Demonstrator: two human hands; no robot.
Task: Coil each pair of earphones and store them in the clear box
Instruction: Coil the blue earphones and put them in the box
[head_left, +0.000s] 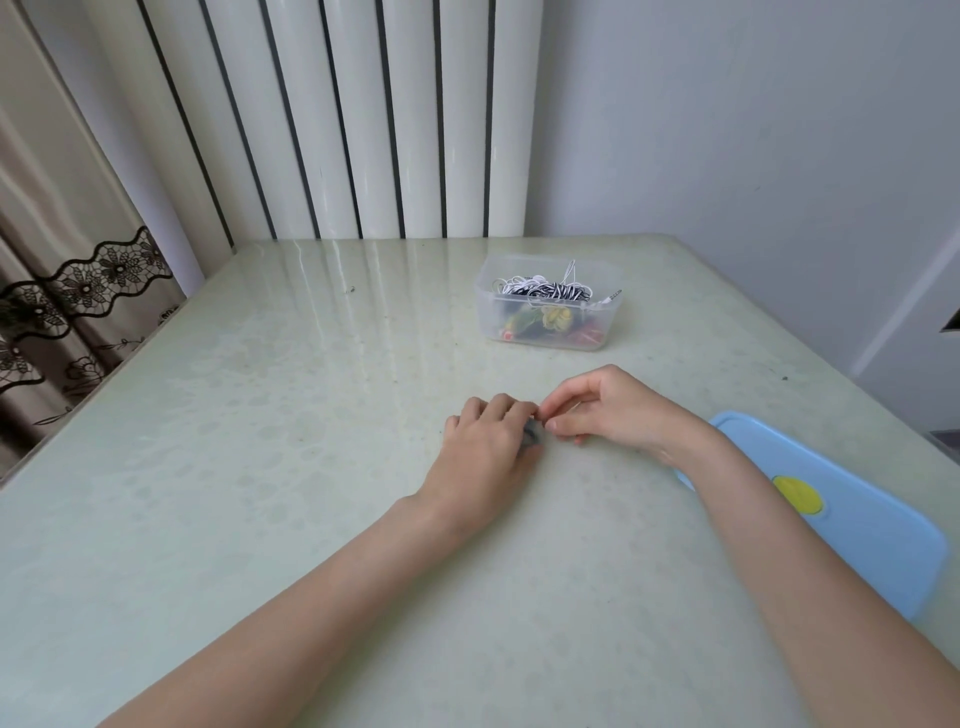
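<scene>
At the centre of the frame the left hand (488, 441) curls around a small dark bundle of earphones (532, 435), while the right hand (602, 410) pinches its end. Above them, the clear box (548, 309) holds coiled earphones; a blue lid (852, 514) lies at right.

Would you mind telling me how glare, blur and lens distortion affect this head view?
Head view: streaky glare on the table near the wall; wide-angle bending of the edges; slight blur where the left hand and right hand meet on a small dark bundle; the clear box stays sharp.
</scene>
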